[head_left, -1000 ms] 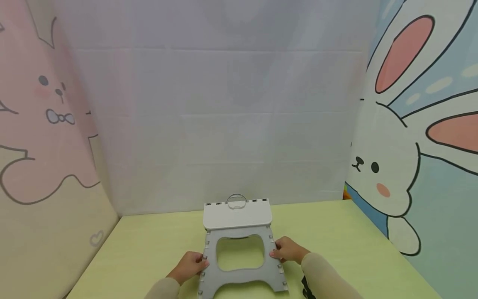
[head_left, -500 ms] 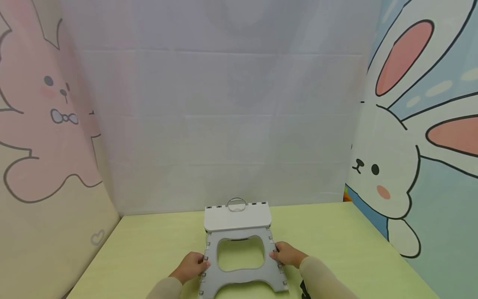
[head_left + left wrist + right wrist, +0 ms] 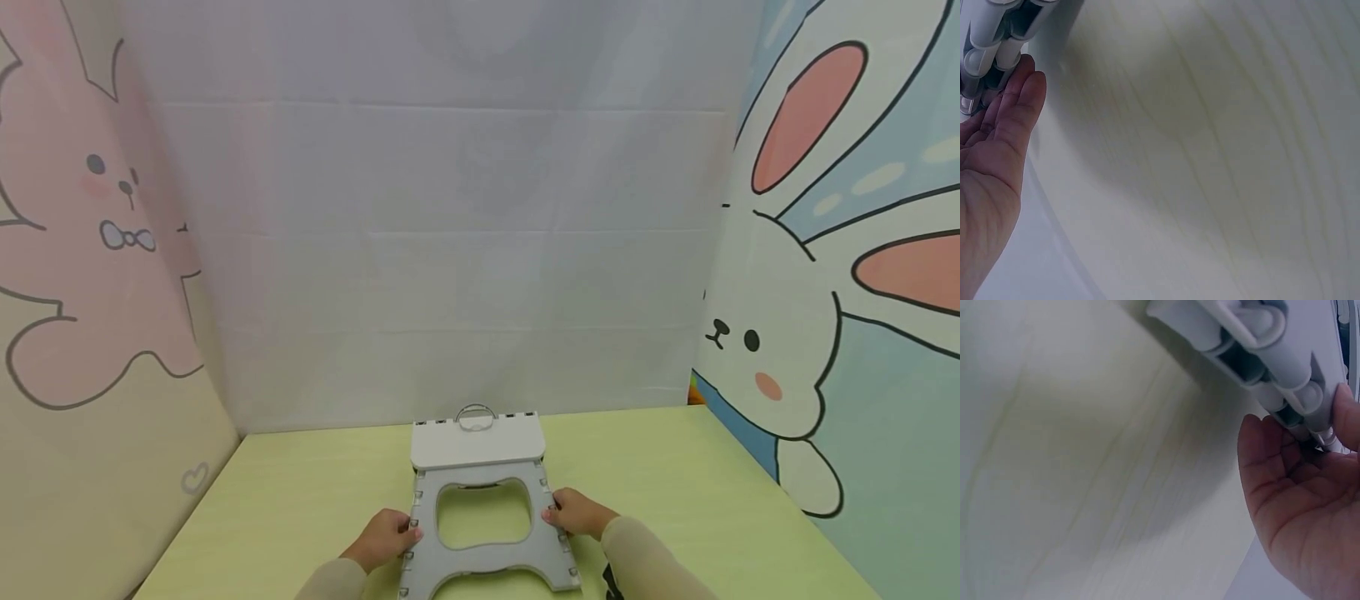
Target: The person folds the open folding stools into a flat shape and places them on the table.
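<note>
A folding step stool (image 3: 480,554), grey legs with a white top panel, is folded flat in front of me in the head view. A thin wire loop handle (image 3: 476,410) arches from its far edge. My left hand (image 3: 381,538) grips the left side edge, thumb over the grey face. On the opposite edge my right hand (image 3: 581,512) holds on the same way. In the left wrist view the fingers reach under the hinged edge of the stool (image 3: 1004,37). The right wrist view has the thumb on one face of the stool (image 3: 1272,356) and the fingers beneath it.
The pale yellow-green table (image 3: 315,475) lies under the stool. A white curtain (image 3: 465,250) hangs behind it, with cartoon rabbit panels on the left (image 3: 112,250) and right (image 3: 795,350). A small black object (image 3: 611,582) sits beside the right sleeve.
Both hands keep their hold on the stool's sides. The stool's far end with the wire handle has sunk slightly lower in the head view, as the camera shifted a little.
</note>
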`<state>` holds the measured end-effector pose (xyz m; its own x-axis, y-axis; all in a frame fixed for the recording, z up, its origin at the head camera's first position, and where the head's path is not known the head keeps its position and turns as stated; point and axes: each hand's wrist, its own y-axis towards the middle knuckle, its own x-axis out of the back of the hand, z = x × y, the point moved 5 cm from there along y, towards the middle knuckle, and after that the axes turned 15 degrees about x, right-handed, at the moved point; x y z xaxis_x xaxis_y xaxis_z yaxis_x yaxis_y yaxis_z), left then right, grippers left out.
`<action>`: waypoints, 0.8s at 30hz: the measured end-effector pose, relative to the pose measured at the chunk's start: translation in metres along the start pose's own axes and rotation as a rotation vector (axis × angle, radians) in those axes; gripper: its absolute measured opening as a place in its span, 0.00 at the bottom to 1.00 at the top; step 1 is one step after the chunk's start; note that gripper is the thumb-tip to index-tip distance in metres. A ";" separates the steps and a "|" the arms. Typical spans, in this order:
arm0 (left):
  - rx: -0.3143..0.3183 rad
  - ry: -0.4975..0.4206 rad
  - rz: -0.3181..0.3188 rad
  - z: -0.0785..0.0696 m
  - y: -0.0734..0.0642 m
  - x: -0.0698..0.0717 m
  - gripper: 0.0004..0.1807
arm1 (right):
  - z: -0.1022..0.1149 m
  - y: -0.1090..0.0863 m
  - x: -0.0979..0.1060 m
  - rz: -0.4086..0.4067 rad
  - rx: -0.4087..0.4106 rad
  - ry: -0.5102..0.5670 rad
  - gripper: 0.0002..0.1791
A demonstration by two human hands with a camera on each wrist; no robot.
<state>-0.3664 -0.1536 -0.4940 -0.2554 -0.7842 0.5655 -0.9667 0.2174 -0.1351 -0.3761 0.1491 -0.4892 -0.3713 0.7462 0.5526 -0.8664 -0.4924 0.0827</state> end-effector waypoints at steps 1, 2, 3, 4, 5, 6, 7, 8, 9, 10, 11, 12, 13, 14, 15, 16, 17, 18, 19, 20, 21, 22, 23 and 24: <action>-0.003 0.003 -0.001 0.000 0.000 0.000 0.10 | 0.000 0.000 0.000 0.004 0.001 -0.002 0.09; -0.003 0.006 -0.002 -0.001 0.000 0.000 0.10 | 0.000 0.000 0.000 0.007 0.001 -0.006 0.09; -0.002 0.009 -0.003 -0.001 -0.001 0.000 0.10 | 0.000 0.000 0.001 0.009 0.002 -0.008 0.09; 0.003 0.008 -0.002 -0.002 -0.001 0.000 0.10 | 0.001 -0.001 0.001 0.011 0.000 -0.015 0.09; 0.010 0.008 0.001 -0.002 -0.001 -0.001 0.10 | 0.000 -0.001 0.001 0.014 -0.004 -0.020 0.09; 0.016 0.007 0.004 -0.002 -0.002 -0.001 0.10 | 0.000 -0.001 0.001 0.017 -0.008 -0.028 0.10; 0.021 0.005 0.009 -0.003 -0.002 -0.001 0.10 | -0.001 -0.001 0.000 0.018 -0.014 -0.033 0.10; 0.023 0.001 0.015 -0.003 -0.003 -0.001 0.10 | -0.001 -0.001 0.000 0.018 -0.020 -0.040 0.10; 0.024 -0.002 0.021 -0.003 -0.003 -0.002 0.10 | -0.002 -0.001 0.000 0.019 -0.026 -0.043 0.10; 0.023 -0.004 0.028 -0.003 -0.004 -0.002 0.10 | -0.002 -0.002 -0.001 0.019 -0.033 -0.046 0.10; 0.017 -0.004 0.032 -0.003 -0.004 -0.003 0.11 | -0.003 -0.002 -0.001 0.016 -0.038 -0.044 0.09; 0.008 -0.005 0.036 -0.003 -0.005 -0.003 0.11 | -0.004 -0.002 -0.002 0.011 -0.040 -0.047 0.09; 0.000 -0.004 0.038 -0.003 -0.005 -0.003 0.11 | -0.005 -0.003 -0.002 0.007 -0.041 -0.045 0.09; -0.006 -0.001 0.040 -0.003 -0.006 -0.003 0.11 | -0.006 -0.003 -0.003 0.003 -0.036 -0.045 0.09; -0.008 0.002 0.041 -0.003 -0.006 -0.003 0.11 | -0.006 -0.003 -0.004 0.001 -0.032 -0.041 0.09; -0.011 0.007 0.039 -0.003 -0.007 -0.003 0.11 | -0.007 -0.003 -0.004 -0.002 -0.025 -0.041 0.09; -0.013 0.014 0.037 -0.003 -0.007 -0.002 0.12 | -0.007 -0.003 -0.005 -0.003 -0.016 -0.040 0.10; -0.013 0.017 0.036 -0.003 -0.007 -0.002 0.12 | -0.007 -0.003 -0.005 -0.003 -0.009 -0.039 0.10; -0.011 0.018 0.035 -0.003 -0.007 -0.001 0.12 | -0.007 -0.003 -0.005 -0.003 -0.002 -0.036 0.10; -0.008 0.015 0.036 -0.003 -0.007 -0.001 0.12 | -0.007 -0.004 -0.005 -0.002 0.003 -0.033 0.11; -0.007 0.012 0.036 -0.003 -0.007 -0.001 0.12 | -0.007 -0.004 -0.005 -0.002 0.006 -0.032 0.11; -0.006 0.010 0.037 -0.004 -0.007 -0.001 0.12 | -0.006 -0.004 -0.005 -0.002 0.009 -0.032 0.11; -0.005 0.006 0.038 -0.004 -0.007 -0.001 0.12 | -0.006 -0.004 -0.005 -0.002 0.011 -0.031 0.12; -0.003 0.002 0.038 -0.004 -0.007 -0.001 0.12 | -0.006 -0.004 -0.005 -0.002 0.010 -0.033 0.12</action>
<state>-0.3595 -0.1525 -0.4905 -0.2923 -0.7739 0.5619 -0.9561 0.2494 -0.1539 -0.3730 0.1500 -0.4973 -0.3584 0.7320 0.5794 -0.8635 -0.4958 0.0922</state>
